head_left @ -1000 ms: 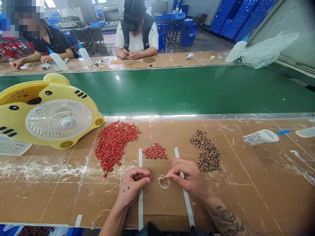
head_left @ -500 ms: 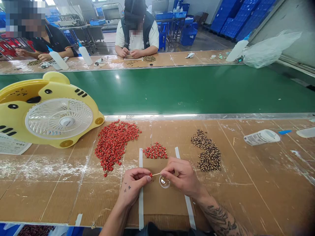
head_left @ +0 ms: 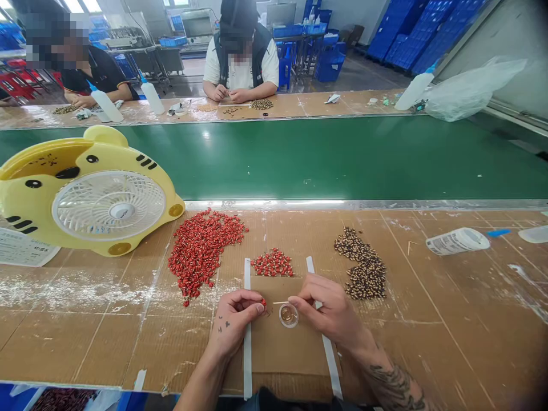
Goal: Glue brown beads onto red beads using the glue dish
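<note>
Between the thumb and forefinger of my left hand is a small red bead-like piece. My right hand pinches a thin wooden stick, whose tip points left toward the red piece with a gap between them. Just below the stick, a small clear round cup rests on a cardboard sheet taped along both sides. Beyond my hands, a small group of red pieces lies at the top of the sheet.
A larger red heap lies left, a dark-and-gold heap right. A yellow fan stands at left. A white tub lies on its side at right. Past the green belt, two people sit at another table.
My right hand has drawn the stick to the right, off the red piece. My left hand still pinches the piece in nearly the same place.
</note>
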Demonstrator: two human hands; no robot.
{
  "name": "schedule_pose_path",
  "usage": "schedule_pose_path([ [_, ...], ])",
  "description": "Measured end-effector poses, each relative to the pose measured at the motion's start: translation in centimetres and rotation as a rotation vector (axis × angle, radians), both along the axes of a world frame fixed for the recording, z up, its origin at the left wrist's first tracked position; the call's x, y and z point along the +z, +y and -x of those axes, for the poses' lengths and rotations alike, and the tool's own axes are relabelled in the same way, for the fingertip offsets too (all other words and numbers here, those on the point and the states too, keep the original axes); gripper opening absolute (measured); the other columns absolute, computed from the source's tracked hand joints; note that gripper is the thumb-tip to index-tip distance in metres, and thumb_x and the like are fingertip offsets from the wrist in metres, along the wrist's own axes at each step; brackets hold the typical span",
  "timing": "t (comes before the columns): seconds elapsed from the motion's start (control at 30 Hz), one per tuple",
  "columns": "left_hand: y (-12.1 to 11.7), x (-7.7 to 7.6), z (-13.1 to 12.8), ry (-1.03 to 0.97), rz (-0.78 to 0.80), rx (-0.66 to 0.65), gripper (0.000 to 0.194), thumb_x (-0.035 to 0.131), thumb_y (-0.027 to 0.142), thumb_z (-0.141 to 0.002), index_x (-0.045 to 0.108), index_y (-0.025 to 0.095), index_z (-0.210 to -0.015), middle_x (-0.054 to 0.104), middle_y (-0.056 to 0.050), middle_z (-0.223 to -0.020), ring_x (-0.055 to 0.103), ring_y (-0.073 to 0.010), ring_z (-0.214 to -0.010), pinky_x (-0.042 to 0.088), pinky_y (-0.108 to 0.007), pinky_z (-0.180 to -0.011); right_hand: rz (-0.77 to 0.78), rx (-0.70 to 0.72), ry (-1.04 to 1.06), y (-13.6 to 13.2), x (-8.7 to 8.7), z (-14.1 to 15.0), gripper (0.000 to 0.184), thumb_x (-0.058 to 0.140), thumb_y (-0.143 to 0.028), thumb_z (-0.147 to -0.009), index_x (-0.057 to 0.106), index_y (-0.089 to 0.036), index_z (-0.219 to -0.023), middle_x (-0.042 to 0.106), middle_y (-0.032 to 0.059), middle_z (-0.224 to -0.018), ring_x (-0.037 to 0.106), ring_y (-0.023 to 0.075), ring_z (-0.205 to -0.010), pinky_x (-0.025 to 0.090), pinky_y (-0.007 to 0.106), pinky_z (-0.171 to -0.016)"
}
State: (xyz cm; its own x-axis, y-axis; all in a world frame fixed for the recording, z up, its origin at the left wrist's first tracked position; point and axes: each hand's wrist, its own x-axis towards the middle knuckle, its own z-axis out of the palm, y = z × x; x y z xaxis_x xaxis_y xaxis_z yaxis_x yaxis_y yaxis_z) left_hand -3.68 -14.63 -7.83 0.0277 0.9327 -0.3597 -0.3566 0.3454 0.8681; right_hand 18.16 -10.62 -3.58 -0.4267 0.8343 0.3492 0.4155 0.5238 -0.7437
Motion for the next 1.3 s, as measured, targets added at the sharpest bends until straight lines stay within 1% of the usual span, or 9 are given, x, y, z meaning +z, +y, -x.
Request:
schedule_pose_path([
  [0.13, 0.0, -0.1, 0.0, 0.000, 0.020, 0.003, 0.016, 0.084, 0.023, -0.064, 0.077, 0.016, -0.076, 0.072, -0.003, -0.065, 0.062, -0.0132, -0.061, 0.048, -0.023, -0.064, 0.022, 0.108, -0.206, -0.2, 0.6, -1.3, 0.039, 0.055, -0.037, -0.096, 0.057, -0.017, -0.063, 0.052, -0.0001, -0.061, 0.047, 0.0127, -0.058, 0.034, 0.026, -0.055],
  [0.23, -0.1, -0.3, 0.1, 0.027, 0.065, 0.018, 0.021, 0.086, 0.028, -0.061, 0.078, 0.016, -0.077, 0.073, -0.003, -0.064, 0.063, -0.0139, -0.060, 0.048, -0.023, -0.062, 0.078, 0.105, -0.289, 0.0, 0.6, -2.5, 0.033, 0.057, -0.040, -0.095, 0.063, -0.017, -0.071, 0.058, 0.0015, -0.067, 0.054, 0.0144, -0.064, 0.039, 0.026, -0.059],
  [0.33, 0.1, -0.6, 0.3, 0.047, 0.088, 0.035, 0.026, 0.088, 0.030, -0.058, 0.079, 0.016, -0.077, 0.074, -0.005, -0.067, 0.064, -0.0150, -0.062, 0.049, -0.023, -0.062, 0.106, -0.058, -0.322, 1.3, 0.5, -5.2, 0.023, 0.056, -0.032, -0.096, 0.066, -0.018, -0.080, 0.064, 0.0019, -0.074, 0.058, 0.0155, -0.070, 0.043, 0.027, -0.066],
  [0.43, 0.3, -0.7, 0.4, 0.066, 0.094, 0.037, 0.031, 0.089, 0.033, -0.055, 0.079, 0.015, -0.077, 0.074, -0.006, -0.068, 0.064, -0.0162, -0.062, 0.049, -0.024, -0.062, 0.049, -0.276, -0.416, 3.4, 0.5, -9.1, 0.016, 0.054, -0.020, -0.094, 0.070, -0.019, -0.089, 0.069, 0.0046, -0.086, 0.062, 0.0192, -0.082, 0.047, 0.032, -0.076],
  [0.5, 0.4, -0.6, 0.4, 0.078, 0.093, 0.023, 0.032, 0.089, 0.035, -0.055, 0.079, 0.015, -0.078, 0.073, -0.006, -0.067, 0.063, -0.0166, -0.062, 0.049, -0.024, -0.061, -0.001, -0.324, -0.507, 4.8, 0.3, -11.2, 0.018, 0.055, -0.016, -0.091, 0.071, -0.019, -0.096, 0.070, 0.0061, -0.091, 0.062, 0.0217, -0.087, 0.048, 0.036, -0.081],
  [0.63, 0.3, -0.6, 0.4, 0.084, 0.089, 0.007, 0.033, 0.089, 0.036, -0.057, 0.079, 0.015, -0.080, 0.074, -0.006, -0.068, 0.064, -0.0168, -0.063, 0.048, -0.024, -0.062, -0.040, -0.221, -0.638, 6.8, -0.2, -12.9, 0.018, 0.057, -0.013, -0.089, 0.074, -0.019, -0.092, 0.068, 0.0062, -0.087, 0.061, 0.0219, -0.087, 0.049, 0.034, -0.079],
  [0.87, 0.3, -0.6, 0.5, 0.091, 0.082, -0.001, 0.029, 0.088, 0.035, -0.060, 0.078, 0.016, -0.080, 0.074, -0.005, -0.071, 0.064, -0.0164, -0.066, 0.049, -0.024, -0.066, -0.093, -0.058, -0.803, 8.5, -0.5, -11.8, 0.022, 0.056, -0.011, -0.090, 0.073, -0.018, -0.078, 0.063, 0.0064, -0.079, 0.056, 0.0207, -0.081, 0.045, 0.031, -0.072],
  [1.13, 0.4, -0.5, 0.3, 0.097, 0.063, -0.008, 0.027, 0.086, 0.034, -0.061, 0.077, 0.016, -0.079, 0.073, -0.004, -0.069, 0.062, -0.0153, -0.064, 0.047, -0.023, -0.063, -0.078, 0.006, -0.773, 9.4, 0.3, -11.9, 0.020, 0.055, -0.011, -0.089, 0.068, -0.017, -0.076, 0.065, 0.0064, -0.080, 0.058, 0.0206, -0.080, 0.045, 0.032, -0.075],
  [1.3, 0.1, -0.8, 0.3, 0.094, 0.033, 0.005, 0.022, 0.084, 0.030, -0.065, 0.078, 0.016, -0.080, 0.073, -0.004, -0.070, 0.062, -0.0145, -0.065, 0.046, -0.022, -0.065, 0.062, -0.163, -0.359, 7.3, 0.4, -11.0, 0.016, 0.055, -0.024, -0.092, 0.069, -0.018, -0.086, 0.069, 0.0054, -0.087, 0.062, 0.0193, -0.080, 0.049, 0.031, -0.072],
])
